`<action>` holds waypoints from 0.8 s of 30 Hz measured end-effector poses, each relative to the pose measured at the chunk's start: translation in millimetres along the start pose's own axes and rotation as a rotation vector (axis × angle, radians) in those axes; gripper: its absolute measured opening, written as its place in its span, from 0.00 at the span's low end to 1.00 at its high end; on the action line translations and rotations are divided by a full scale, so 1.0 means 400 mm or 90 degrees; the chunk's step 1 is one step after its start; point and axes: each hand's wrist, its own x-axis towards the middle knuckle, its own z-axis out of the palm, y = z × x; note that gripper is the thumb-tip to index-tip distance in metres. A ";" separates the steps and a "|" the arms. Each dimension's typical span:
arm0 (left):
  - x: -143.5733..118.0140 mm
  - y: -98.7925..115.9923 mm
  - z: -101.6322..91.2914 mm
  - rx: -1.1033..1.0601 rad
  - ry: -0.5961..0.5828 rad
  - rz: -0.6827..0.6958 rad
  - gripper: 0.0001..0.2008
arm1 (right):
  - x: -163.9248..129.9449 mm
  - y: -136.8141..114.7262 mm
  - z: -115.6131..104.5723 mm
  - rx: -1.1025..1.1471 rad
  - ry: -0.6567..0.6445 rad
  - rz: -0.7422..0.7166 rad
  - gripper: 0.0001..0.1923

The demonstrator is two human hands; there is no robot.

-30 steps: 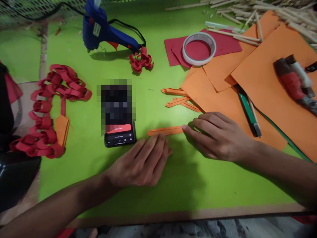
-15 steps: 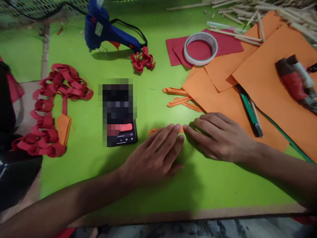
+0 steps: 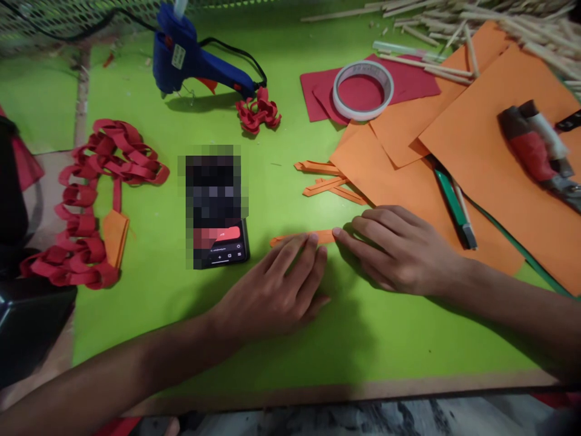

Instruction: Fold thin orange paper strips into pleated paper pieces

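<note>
Both hands lay flat on the green worktop, pressing on a narrow orange paper strip that sat a little toward the front edge from the middle. The left hand rested palm down with its fingers spread loosely, their tips covering the strip's left half. The right hand also lay palm down, its fingertips meeting the strip's right end, so that the two hands nearly touched above it. Neither hand was closed round anything (each only pressed down on the paper).

Just left of the strip lay a phone, its screen lit. Farther toward the left edge a red paper chain sprawled in loops, with a small folded orange piece against it. Toward the back edge a blue glue gun stood on its wire rest, and a red paper flower lay just beside its handle. A few more orange strips lay behind the hands, at the edge of a stack of orange paper sheets that filled the right side. A roll of tape sat on red paper behind those sheets, and thin wooden sticks were heaped in the back right corner. A green pen lay on the orange sheets near the right wrist.
</note>
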 end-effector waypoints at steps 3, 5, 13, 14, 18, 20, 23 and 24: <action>-0.002 0.001 -0.003 0.022 0.001 0.003 0.28 | -0.002 0.002 0.000 0.000 -0.004 0.001 0.17; -0.003 0.001 -0.003 0.020 -0.003 0.001 0.28 | -0.002 0.004 0.001 0.003 -0.013 0.002 0.18; -0.005 -0.001 0.005 -0.026 0.043 -0.014 0.24 | 0.000 0.004 0.003 0.019 -0.027 0.009 0.21; -0.005 -0.001 0.005 -0.029 0.051 -0.019 0.24 | -0.001 0.004 0.003 0.018 -0.020 0.010 0.21; -0.005 0.000 0.005 -0.028 0.034 -0.016 0.23 | -0.001 0.003 0.002 0.016 -0.011 0.005 0.19; -0.005 -0.002 0.004 -0.028 0.027 -0.013 0.23 | 0.000 0.004 0.002 0.014 -0.024 -0.006 0.19; -0.006 -0.004 0.004 -0.023 0.022 -0.014 0.23 | 0.002 0.003 0.002 0.020 -0.023 -0.003 0.18; -0.006 -0.004 0.004 -0.022 0.017 -0.014 0.23 | 0.003 0.002 0.003 0.025 -0.018 0.002 0.18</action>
